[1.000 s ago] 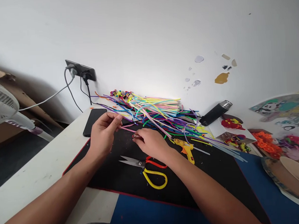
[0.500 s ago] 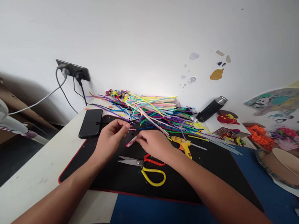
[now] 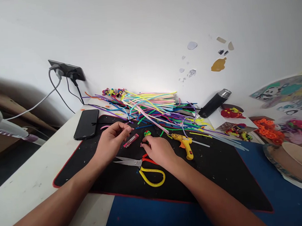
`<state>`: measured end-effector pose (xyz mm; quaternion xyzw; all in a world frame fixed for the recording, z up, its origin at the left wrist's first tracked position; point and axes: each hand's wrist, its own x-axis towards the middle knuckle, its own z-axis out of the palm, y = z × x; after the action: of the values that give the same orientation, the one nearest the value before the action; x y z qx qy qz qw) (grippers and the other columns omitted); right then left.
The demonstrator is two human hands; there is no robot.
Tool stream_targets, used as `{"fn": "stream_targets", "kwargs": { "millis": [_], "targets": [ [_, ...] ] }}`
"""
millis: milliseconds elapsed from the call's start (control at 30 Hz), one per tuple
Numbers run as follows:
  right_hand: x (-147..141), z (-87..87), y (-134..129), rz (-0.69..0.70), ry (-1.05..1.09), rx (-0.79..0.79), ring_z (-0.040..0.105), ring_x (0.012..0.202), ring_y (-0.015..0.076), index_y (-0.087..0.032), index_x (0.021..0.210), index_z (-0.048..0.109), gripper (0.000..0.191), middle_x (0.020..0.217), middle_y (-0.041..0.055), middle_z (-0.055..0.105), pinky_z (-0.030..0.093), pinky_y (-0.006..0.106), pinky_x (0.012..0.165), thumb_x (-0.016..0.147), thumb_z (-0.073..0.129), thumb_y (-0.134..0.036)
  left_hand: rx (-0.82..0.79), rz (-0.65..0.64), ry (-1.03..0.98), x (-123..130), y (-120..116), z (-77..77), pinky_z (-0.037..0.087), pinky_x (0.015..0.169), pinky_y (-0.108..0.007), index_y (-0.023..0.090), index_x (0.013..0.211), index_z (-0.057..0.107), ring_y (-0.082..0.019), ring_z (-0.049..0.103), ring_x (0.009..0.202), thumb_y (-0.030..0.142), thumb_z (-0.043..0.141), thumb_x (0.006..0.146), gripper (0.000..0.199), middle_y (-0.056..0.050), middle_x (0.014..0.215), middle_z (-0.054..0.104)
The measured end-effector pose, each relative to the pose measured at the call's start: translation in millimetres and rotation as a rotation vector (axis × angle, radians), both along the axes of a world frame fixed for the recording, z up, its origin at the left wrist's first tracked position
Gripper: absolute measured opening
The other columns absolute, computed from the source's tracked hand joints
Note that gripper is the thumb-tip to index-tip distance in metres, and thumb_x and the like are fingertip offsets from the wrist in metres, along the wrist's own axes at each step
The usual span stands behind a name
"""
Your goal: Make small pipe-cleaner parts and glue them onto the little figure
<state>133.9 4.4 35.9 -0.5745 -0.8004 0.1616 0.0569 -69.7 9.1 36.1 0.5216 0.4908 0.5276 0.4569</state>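
Observation:
My left hand [image 3: 112, 138] is closed in a pinch over the left part of the black mat [image 3: 206, 187]. Between its fingertips is a thin pink pipe cleaner [image 3: 105, 127], mostly hidden by the hand. To the right, my right hand [image 3: 159, 148] has its thumb and fingers closed around a small green-and-red fuzzy figure [image 3: 147, 133], its lower part covered. A pink bit shows at the thumb tip. A pink lighter [image 3: 131, 140] lies on the mat between both hands. Scissors [image 3: 133, 162] with red and yellow handles lie partly open below them.
A heap of coloured pipe cleaners [image 3: 150, 104] lies along the wall. A yellow glue gun [image 3: 183, 145] is right of my right hand. A black phone [image 3: 86, 124] lies at the left, a black flask [image 3: 214, 103] leans at the back right, and a round basket [image 3: 275, 161] stands far right.
My right hand has let go of the lighter, which now lies on the mat. The green-and-red figure has come into view at its fingers. My left hand keeps its pinch; the view has shifted slightly.

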Motion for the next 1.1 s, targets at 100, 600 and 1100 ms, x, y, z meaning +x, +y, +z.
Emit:
{"fn": "stream_targets", "kwargs": {
  "millis": [100, 600, 1100],
  "targets": [
    [-2, -3.2, 0, 0.001, -0.007, 0.002, 0.079, 0.093, 0.0272, -0.024, 0.117, 0.075, 0.020, 0.100, 0.0077, 0.084, 0.048, 0.033, 0.075, 0.105, 0.063, -0.033, -0.001, 0.003, -0.001, -1, 0, 0.4, 0.042, 0.059, -0.026, 0.021, 0.080, 0.068, -0.014, 0.051, 0.062, 0.057, 0.081, 0.083, 0.039, 0.001, 0.071, 0.060],
    [-6, -11.3, -6, -0.010, 0.176, 0.010, 0.073, 0.076, 0.0200, -0.026, 0.101, 0.076, 0.008, 0.080, 0.0005, 0.078, 0.038, 0.029, 0.064, 0.098, 0.070, -0.029, -0.034, -0.061, 0.025, 2, -4, -4.4, 0.047, 0.062, -0.027, 0.020, 0.084, 0.071, -0.015, 0.057, 0.066, 0.060, 0.082, 0.083, 0.042, -0.003, 0.078, 0.068],
    [68, -17.4, -32, -0.133, 0.806, -0.208, 0.050, 0.059, 0.0124, -0.021, 0.090, 0.070, 0.012, 0.065, -0.0048, 0.059, 0.036, 0.027, 0.057, 0.095, 0.070, -0.033, -0.088, -0.379, 0.223, 50, -10, 11.5, 0.049, 0.069, -0.029, 0.019, 0.084, 0.070, -0.018, 0.061, 0.073, 0.057, 0.077, 0.087, 0.039, -0.003, 0.081, 0.071]
  ]
}}
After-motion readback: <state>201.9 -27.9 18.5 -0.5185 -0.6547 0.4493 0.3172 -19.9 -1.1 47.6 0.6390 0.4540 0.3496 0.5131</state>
